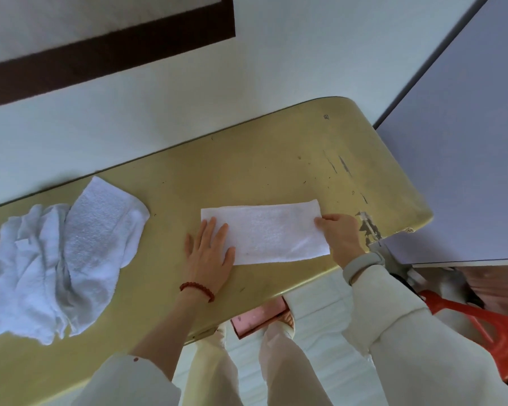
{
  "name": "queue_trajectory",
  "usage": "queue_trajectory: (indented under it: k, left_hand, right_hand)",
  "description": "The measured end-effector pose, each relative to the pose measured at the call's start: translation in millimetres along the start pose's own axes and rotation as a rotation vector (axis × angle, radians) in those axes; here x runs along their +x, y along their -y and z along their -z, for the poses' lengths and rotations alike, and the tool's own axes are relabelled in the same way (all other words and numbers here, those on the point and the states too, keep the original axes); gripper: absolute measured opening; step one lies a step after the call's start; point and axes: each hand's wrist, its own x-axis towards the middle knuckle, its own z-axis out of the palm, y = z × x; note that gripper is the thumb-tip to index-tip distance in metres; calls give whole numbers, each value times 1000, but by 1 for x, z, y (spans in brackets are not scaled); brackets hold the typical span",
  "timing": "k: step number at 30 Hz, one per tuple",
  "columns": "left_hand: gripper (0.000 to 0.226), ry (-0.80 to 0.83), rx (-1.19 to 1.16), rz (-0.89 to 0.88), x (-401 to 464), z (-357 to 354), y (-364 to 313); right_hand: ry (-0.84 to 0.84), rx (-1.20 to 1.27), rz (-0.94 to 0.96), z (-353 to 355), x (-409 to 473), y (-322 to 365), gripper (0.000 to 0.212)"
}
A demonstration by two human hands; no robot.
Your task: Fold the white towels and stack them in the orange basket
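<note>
White terry towel (266, 233), folded to a long strip, lies flat on the yellow table (247, 159). My left hand (208, 253) presses flat, fingers spread; my right hand (339, 234) pinches the right end. Feels light, limp, grippy; best taken by the corners.

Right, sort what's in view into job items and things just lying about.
For the job:
folded towel, pressed by left hand, pinched by right hand
unfolded towel pile
orange basket

Lying about:
table
pink item on floor
</note>
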Motion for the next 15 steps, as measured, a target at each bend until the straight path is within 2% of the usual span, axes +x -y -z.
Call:
queue_trajectory:
  k: [5, 7, 11, 15]
  left_hand:
    - [71, -91, -3, 68, -15, 5, 16]
    - [68, -77, 9, 56, -18, 6, 25]
    - [57, -65, 15, -61, -20, 5, 43]
    - [48, -182, 7, -186, -16, 1, 64]
  right_hand:
    - [150, -144, 301, -23, -28, 24, 12]
    - [202, -190, 390, -41, -42, 30, 4]
    - [271, -245, 427, -88, -57, 30, 7]
    - [288, -265, 408, -126, -67, 23, 9]
